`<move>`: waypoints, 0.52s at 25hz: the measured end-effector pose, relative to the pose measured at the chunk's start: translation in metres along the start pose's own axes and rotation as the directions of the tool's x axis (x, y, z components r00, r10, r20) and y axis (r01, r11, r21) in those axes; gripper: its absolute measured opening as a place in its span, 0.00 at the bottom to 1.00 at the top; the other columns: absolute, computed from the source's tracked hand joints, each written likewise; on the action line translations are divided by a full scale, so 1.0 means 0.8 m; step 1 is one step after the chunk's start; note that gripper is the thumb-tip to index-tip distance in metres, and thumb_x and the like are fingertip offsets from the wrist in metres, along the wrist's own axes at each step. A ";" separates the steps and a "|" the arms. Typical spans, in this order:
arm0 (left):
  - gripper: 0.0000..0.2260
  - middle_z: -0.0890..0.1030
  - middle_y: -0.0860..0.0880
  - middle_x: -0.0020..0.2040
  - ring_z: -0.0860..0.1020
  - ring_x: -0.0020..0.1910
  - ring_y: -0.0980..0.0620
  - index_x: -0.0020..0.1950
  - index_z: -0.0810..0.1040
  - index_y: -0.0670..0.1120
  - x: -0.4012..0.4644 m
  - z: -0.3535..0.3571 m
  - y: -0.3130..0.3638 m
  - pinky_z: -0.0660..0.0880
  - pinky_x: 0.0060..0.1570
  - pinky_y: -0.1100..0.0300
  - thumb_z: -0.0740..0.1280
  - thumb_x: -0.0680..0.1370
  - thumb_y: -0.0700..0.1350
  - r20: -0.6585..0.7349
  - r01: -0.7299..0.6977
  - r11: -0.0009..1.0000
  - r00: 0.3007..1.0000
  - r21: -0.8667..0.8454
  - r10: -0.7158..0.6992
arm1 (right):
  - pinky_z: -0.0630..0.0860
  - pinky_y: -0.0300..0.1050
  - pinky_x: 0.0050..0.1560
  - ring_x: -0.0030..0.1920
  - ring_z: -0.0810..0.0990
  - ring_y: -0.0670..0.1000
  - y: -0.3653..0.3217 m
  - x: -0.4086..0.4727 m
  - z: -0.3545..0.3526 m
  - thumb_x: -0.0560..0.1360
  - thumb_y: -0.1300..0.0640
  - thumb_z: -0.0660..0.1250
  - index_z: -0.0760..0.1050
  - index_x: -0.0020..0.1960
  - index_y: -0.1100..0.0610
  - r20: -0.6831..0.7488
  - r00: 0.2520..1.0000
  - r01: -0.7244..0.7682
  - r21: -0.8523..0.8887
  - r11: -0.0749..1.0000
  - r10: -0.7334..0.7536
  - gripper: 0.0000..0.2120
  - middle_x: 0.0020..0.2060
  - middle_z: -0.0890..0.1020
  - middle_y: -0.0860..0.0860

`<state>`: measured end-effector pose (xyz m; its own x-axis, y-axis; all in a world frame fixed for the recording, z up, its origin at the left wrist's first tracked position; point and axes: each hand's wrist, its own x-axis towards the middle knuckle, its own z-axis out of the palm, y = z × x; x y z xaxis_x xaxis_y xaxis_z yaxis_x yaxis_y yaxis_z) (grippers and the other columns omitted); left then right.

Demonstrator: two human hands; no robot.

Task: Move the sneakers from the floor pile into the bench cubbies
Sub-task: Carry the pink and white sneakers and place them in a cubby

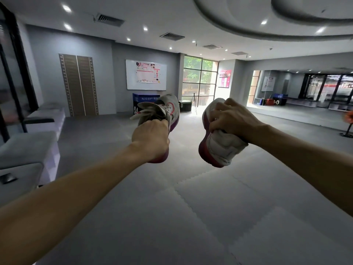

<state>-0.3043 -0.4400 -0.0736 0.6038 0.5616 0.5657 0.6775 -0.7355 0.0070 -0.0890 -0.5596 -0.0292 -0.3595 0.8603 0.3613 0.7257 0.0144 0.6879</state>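
Both arms are out in front of me, a sneaker in each hand, held up above the grey foam floor mats (191,217). My left hand (150,139) has its grip curled round the collar of the left sneaker (168,109), fingers hooked into the opening by the heel. That shoe points away from me, white upper on show, tongue and laces flopping out to the left, purple-pink sole along the bottom edge.

My right hand (232,118) is clamped over the top of the right sneaker (217,148), fingers dug into the opening and pinching the upper. This one is tipped on its side, heel towards me and low, toe up and away, the pink-purple sole facing left. The two shoes hang apart, with bright floor between them.

Over on the left edge runs the row of grey padded benches (28,144) against the wall, well apart from both shoes; I can't make out any cubby openings from here. Straight ahead stands a blue plyo soft box (138,104) just behind the left sneaker, with a whiteboard (146,74) on the wall above it. A tall window (198,81) glares beyond, and a wide mirror (305,88) fills the right wall.
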 end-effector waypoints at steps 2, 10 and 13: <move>0.13 0.80 0.45 0.52 0.78 0.49 0.45 0.60 0.74 0.44 0.060 0.041 -0.007 0.68 0.39 0.57 0.65 0.77 0.47 -0.005 -0.003 1.000 1.000 0.001 0.003 | 0.60 0.49 0.57 0.57 0.74 0.55 0.035 0.030 0.053 0.75 0.60 0.66 0.82 0.48 0.51 -0.027 1.000 0.006 0.004 1.000 -0.006 0.07 0.51 0.81 0.49; 0.12 0.80 0.46 0.50 0.77 0.44 0.47 0.59 0.74 0.44 0.299 0.168 -0.050 0.66 0.36 0.57 0.65 0.77 0.46 -0.033 -0.004 1.000 0.999 0.005 0.004 | 0.61 0.50 0.57 0.61 0.70 0.55 0.173 0.170 0.256 0.73 0.59 0.69 0.81 0.51 0.49 -0.026 0.999 -0.019 0.029 0.999 0.020 0.09 0.55 0.80 0.48; 0.12 0.80 0.46 0.50 0.71 0.39 0.51 0.59 0.74 0.44 0.372 0.227 -0.068 0.66 0.36 0.58 0.66 0.77 0.45 -0.022 0.002 1.000 1.000 0.024 -0.002 | 0.62 0.49 0.56 0.59 0.71 0.55 0.214 0.221 0.344 0.73 0.58 0.68 0.80 0.50 0.48 -0.041 0.999 -0.004 0.049 0.999 0.006 0.08 0.54 0.80 0.47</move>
<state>-0.0851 -0.1641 -0.0551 0.5931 0.5542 0.5841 0.6886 -0.7250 -0.0113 0.1330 -0.2650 -0.0211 -0.3790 0.8386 0.3913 0.7552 0.0359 0.6545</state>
